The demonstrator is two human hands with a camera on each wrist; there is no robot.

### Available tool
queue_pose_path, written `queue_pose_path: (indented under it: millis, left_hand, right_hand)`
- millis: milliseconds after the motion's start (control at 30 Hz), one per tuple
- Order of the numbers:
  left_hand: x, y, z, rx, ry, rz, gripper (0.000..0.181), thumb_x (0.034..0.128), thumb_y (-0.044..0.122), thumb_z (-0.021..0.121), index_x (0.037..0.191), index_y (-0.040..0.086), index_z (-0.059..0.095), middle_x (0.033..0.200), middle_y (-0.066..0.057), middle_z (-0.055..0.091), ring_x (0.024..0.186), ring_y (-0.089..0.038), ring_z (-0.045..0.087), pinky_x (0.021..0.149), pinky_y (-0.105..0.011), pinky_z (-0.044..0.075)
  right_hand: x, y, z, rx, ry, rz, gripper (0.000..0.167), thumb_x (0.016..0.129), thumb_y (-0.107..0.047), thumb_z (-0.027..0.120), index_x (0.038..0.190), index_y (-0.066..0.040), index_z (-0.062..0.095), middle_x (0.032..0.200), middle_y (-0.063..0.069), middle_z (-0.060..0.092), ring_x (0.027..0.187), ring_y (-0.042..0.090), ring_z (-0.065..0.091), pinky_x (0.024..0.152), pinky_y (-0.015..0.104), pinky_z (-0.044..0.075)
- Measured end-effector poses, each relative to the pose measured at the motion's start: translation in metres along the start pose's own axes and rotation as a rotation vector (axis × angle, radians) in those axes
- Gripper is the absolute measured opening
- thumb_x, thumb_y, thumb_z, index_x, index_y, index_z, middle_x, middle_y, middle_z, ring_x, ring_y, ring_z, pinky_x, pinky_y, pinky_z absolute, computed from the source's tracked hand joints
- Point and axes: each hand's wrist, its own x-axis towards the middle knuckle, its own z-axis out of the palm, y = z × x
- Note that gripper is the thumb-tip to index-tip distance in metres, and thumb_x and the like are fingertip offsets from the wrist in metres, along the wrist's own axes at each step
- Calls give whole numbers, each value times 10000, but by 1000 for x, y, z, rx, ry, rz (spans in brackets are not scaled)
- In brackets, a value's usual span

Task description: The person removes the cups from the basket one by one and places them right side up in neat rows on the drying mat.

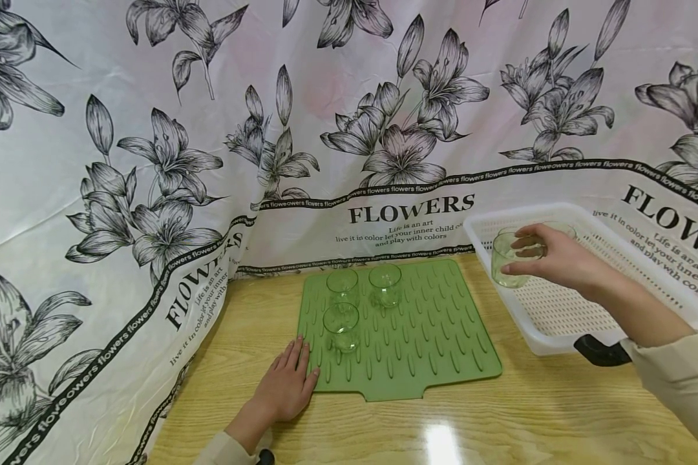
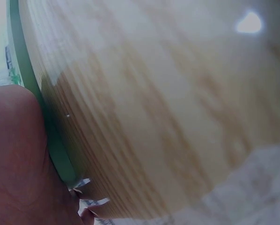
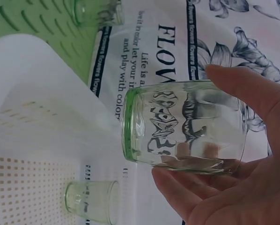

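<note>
In the head view my right hand holds a clear greenish glass over the left side of a white plastic basket. The right wrist view shows the thumb on one side of this glass and the fingers on the other. Another glass stands inside the basket. My left hand lies flat with its fingertips on the left edge of a green ribbed mat. On the mat stand three glasses: one at back left, one at back right, one nearer the front.
The wooden table carries the mat and the basket. A black handle sits on the basket's near end. Behind and to the left hangs a white cloth printed with flowers, its lower edge close to the mat and basket.
</note>
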Motion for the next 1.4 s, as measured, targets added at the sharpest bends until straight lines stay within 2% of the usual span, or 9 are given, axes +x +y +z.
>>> queue_pose_path:
  millis: [200, 567, 767, 1133, 1400]
  left_hand:
    - [0, -1, 1, 2, 3, 2, 698, 1119, 490, 264, 1615, 0, 253, 1699, -186, 126, 1551, -390, 173, 1213, -568, 254]
    - [0, -1, 3, 2, -2, -2, 707, 1116, 504, 252, 1618, 5, 250, 1701, -181, 119, 1553, -386, 169, 1214, -565, 253]
    - [0, -1, 2, 1, -3, -2, 695, 1119, 488, 267, 1617, 3, 250, 1700, -185, 118, 1553, -389, 165, 1214, -566, 252]
    - [1, -2, 2, 3, 4, 2, 697, 1119, 493, 265, 1619, 8, 247, 1703, -177, 114, 1555, -380, 162, 1214, -564, 254]
    - [0, -1, 2, 1, 6, 1, 698, 1118, 494, 268, 1618, 7, 248, 1702, -178, 118, 1555, -381, 164, 1215, -563, 253]
  right_hand:
    - [-1, -3, 10, -7, -6, -3, 868, 912, -352, 795, 1490, 100, 330, 1432, 332, 477, 1274, 513, 510, 974, 613, 504]
    - [2, -11, 26, 43, -35, -36, 854, 907, -284, 803, 1494, 108, 321, 1442, 327, 471, 1303, 507, 495, 1007, 609, 490]
    - [5, -13, 33, 56, -49, -27, 834, 910, -296, 800, 1485, 91, 336, 1451, 318, 465, 1314, 501, 483, 1021, 627, 467]
    - [7, -21, 50, 82, -71, -48, 814, 889, -295, 820, 1464, 67, 372, 1434, 276, 486, 1316, 466, 496, 1004, 577, 504]
    - [8, -29, 65, 92, -107, -72, 862, 878, -269, 826, 1496, 85, 342, 1430, 285, 493, 1308, 488, 493, 999, 575, 508]
